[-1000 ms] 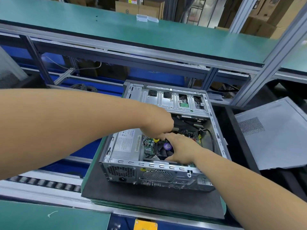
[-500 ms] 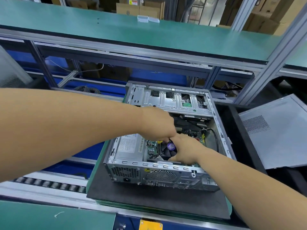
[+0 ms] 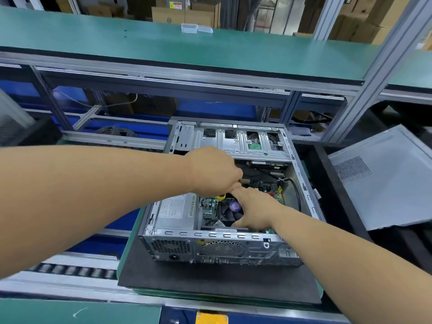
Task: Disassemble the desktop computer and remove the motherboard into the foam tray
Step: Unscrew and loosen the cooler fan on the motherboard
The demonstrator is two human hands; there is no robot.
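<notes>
Both hands are working inside the open case right now. I'm watching the left hand (image 3: 216, 173), fingers curled downward and pinching something at the far edge of the fan; a yellow bit (image 3: 220, 196) is peeking out beneath the knuckles, maybe a connector or a tool tip, I cannot tell which. Just beside it the right hand (image 3: 256, 208) is lying over the cooler fan (image 3: 230, 210), fingers bent and closed around the fan's right side, thumb reaching down its near side.

Moving outward, the motherboard (image 3: 208, 210) is sitting bolted flat in the floor of the computer case (image 3: 217, 247), green board showing left of the fan and again at the far right past the knuckles. To the left of it the silver power supply (image 3: 174, 212) is filling the near-left corner; a black cable (image 3: 296, 192) is looping along the right wall, and the drive cage (image 3: 233, 141) is spanning the far end.

I'm judging this as the unplugging stage, cables or cooler coming loose before the board can lift. The next move is calling for a firm straight pull while the other hand steadies things.

Case is resting on a black mat (image 3: 217, 286); its removed side panel (image 3: 383, 176) is lying in a dark bin on the right. No foam tray is showing for certain.
</notes>
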